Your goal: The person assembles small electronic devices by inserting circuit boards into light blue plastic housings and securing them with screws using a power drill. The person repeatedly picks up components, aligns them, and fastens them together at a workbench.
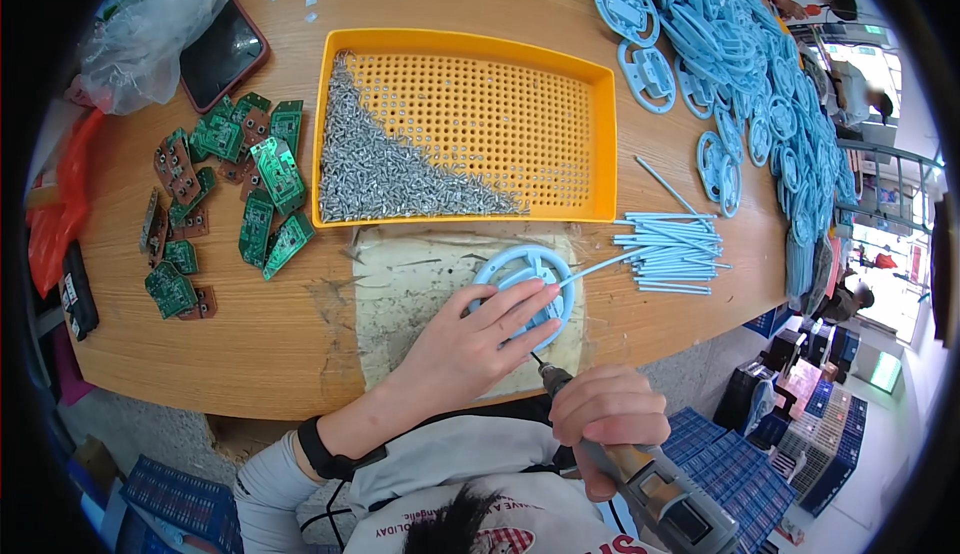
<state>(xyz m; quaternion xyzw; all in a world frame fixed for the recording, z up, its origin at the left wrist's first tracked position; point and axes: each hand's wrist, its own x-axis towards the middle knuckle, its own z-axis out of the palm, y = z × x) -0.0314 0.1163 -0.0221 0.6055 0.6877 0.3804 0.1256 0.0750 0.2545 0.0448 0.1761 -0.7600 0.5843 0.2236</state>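
My left hand (pixel 490 332) lies over a light blue round plastic frame (pixel 481 276), its fingers stretched across the middle and holding it down on a stained, pale work mat (pixel 400 284). Wrapped in my right hand (pixel 610 409) is a grey electric screwdriver (pixel 655 489). Its thin dark bit points up toward the frame's near edge, close to my left fingertips; whether it touches the frame I cannot tell. One thin blue stick (pixel 605 266) reaches from the frame's right side to a pile of similar blue sticks (pixel 675 252). My left fingers hide part of the frame's centre.
Beyond the mat stands a yellow perforated tray (pixel 470 41) with many small screws (pixel 375 169). Green and brown circuit boards (pixel 275 174) lie at left, near a dark phone (pixel 222 59) and a plastic bag (pixel 165 29). Blue frames (pixel 725 44) are heaped at far right; people are beyond.
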